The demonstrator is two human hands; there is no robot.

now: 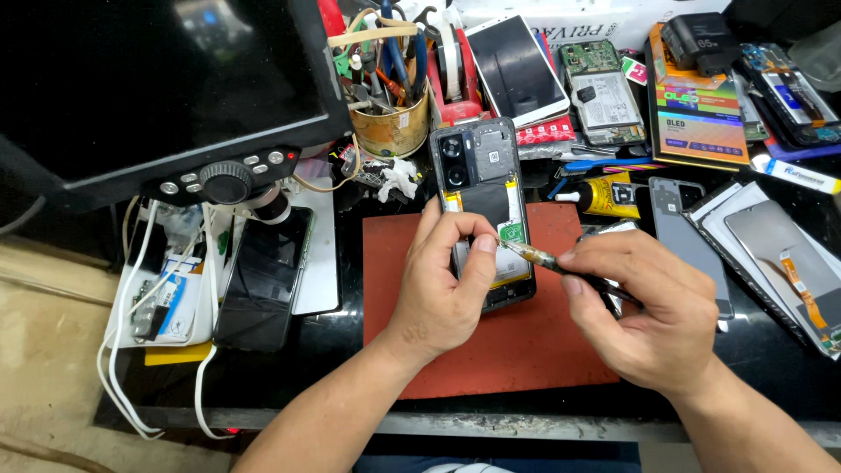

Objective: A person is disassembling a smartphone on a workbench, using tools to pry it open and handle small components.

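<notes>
While left hand (442,285) grips opened phone (484,210) | right hand (648,307) clamps tweezers (543,258) | tin (392,130): tools

Tin of tools (392,123), white phone (515,70), yellow glue tube (606,194), dark monitor (158,79), red mat (526,350)

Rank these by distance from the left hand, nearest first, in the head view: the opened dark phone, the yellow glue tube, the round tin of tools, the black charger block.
1. Opened dark phone, under the left hand.
2. Round tin of tools, behind, slightly left.
3. Yellow glue tube, to the right.
4. Black charger block, far back right.
</notes>
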